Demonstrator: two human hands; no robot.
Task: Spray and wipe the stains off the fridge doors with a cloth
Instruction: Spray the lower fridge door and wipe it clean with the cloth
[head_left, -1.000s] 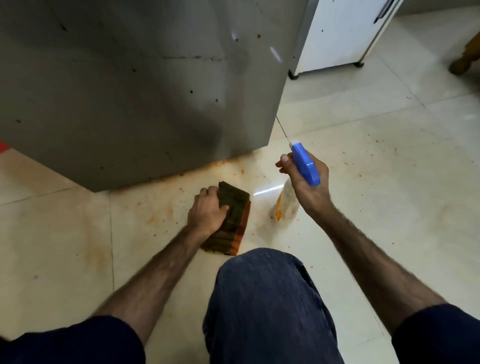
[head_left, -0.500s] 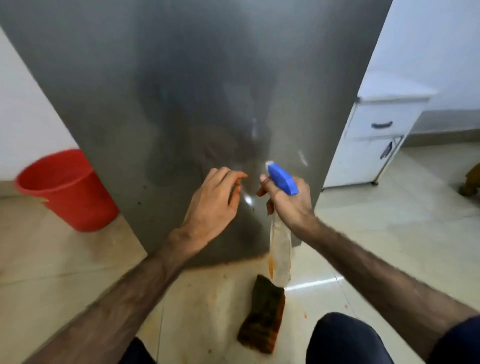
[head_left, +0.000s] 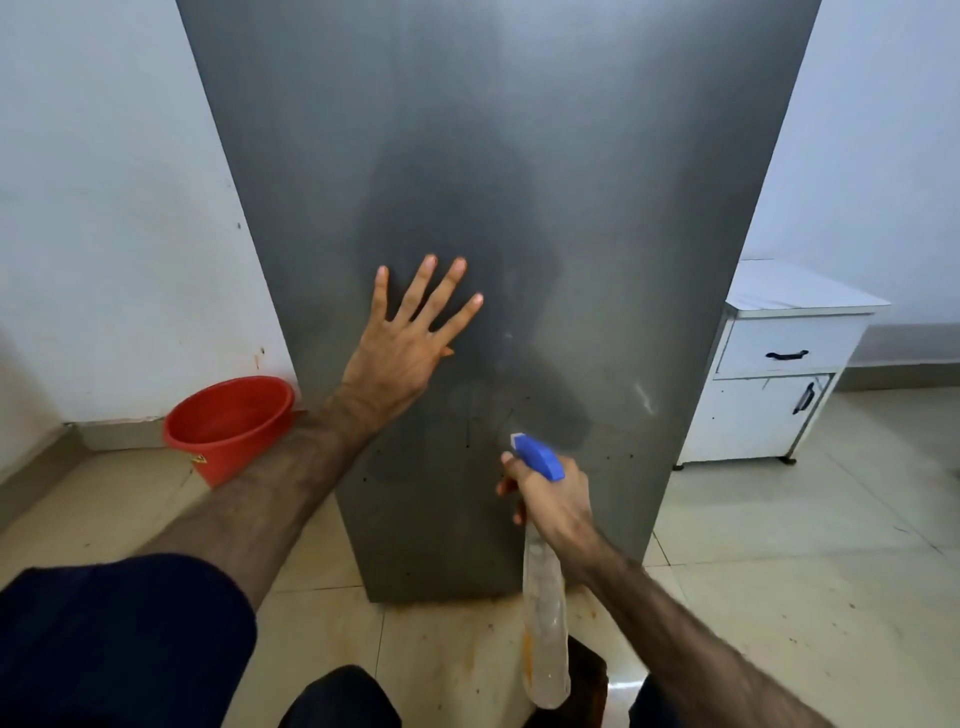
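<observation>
The grey steel fridge door (head_left: 519, 156) fills the middle of the view, with small dark specks low on it. My left hand (head_left: 410, 343) lies flat against the door with fingers spread. My right hand (head_left: 550, 499) grips a clear spray bottle (head_left: 543, 623) by the neck, its blue nozzle (head_left: 537, 456) pointing at the lower door. The dark brown cloth (head_left: 589, 675) lies on the floor behind the bottle, mostly hidden.
A red bucket (head_left: 228, 426) stands on the floor left of the fridge by the white wall. A white cabinet (head_left: 779, 374) with black handles stands to the right. The tiled floor (head_left: 457, 649) below the fridge has orange stains. My knee (head_left: 337, 699) shows at the bottom edge.
My left hand let go of the cloth on the floor, rose and spread flat on the door. The view tilted up. My right hand kept the bottle aimed at the door.
</observation>
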